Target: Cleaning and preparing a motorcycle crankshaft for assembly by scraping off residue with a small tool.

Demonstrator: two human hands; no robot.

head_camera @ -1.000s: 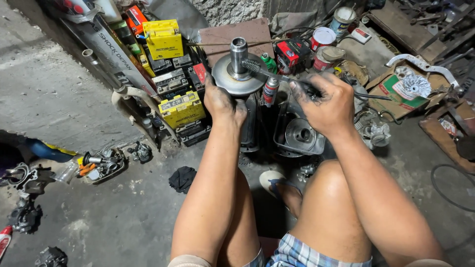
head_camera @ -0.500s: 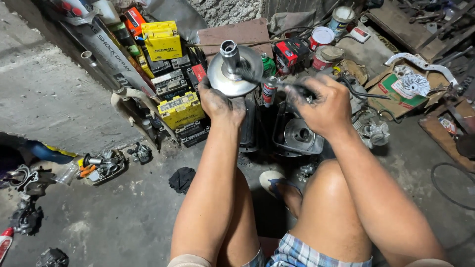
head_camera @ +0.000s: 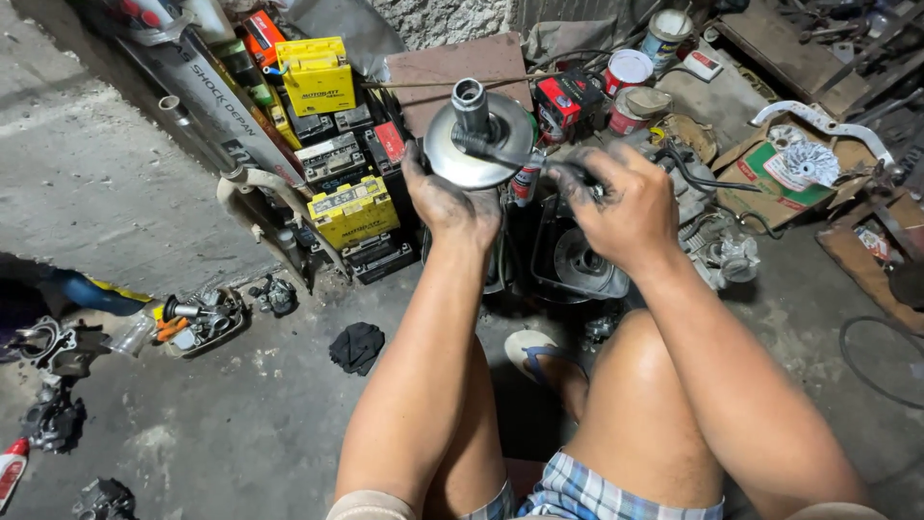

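My left hand (head_camera: 452,204) grips the lower edge of a round metal pulley disc (head_camera: 478,144) with a short tube standing up from its middle. My right hand (head_camera: 621,204) is closed around a dark tool handle (head_camera: 525,159) whose black tip rests against the disc near the tube. Both hands are smeared with black grease. Under the right hand sits an engine case (head_camera: 582,265) with a round opening. My bare knees fill the lower middle of the view.
Yellow and black batteries (head_camera: 351,207) are stacked to the left of the disc. Cans (head_camera: 628,69), a red box (head_camera: 566,101) and a cardboard box (head_camera: 784,178) lie behind. Small engine parts (head_camera: 197,318) and a black rag (head_camera: 358,347) lie on the concrete floor. A sandal (head_camera: 539,351) is by my leg.
The disc has shifted slightly left and up in my left hand. My right hand has brought the tool's tip from the right onto the disc beside the tube.
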